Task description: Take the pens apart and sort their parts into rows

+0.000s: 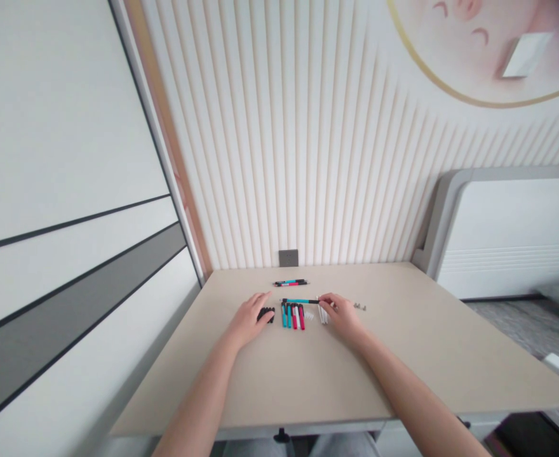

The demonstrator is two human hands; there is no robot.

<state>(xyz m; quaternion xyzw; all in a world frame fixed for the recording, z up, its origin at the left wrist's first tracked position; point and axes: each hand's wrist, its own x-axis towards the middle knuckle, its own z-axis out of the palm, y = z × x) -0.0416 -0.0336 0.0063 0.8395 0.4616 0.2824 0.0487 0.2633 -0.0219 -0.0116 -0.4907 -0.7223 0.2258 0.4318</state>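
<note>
1. As we look forward and down from the head, our forearms (198,400) reach in over the near edge of a beige surface (417,368).
2. Our left hand (248,320) lies curved on the surface, its fingers (263,299) over a small cluster of black pieces (265,314). They seem to touch the pieces, though at this small size we cannot tell whether they are gripping them.
3. Our right hand (339,315) has its fingers (324,299) closed in a pinch on the end of a teal-and-black pen (301,301), which lies level, pointing left.
4. Between the hands, a row of teal, black, white and red markers (293,316) lies side by side, just below that pen.
5. White sticks (323,312) sit just beside our right hand, and small white bits (309,315) lie between them and the markers.
6. Small grey parts (359,306) lie to the right of our right hand.
7. Farther off, two slim pens (290,282) lie together near the back edge.
8. Beyond them, a grey socket plate (288,258) is set into a white slatted wall (260,127).
</note>
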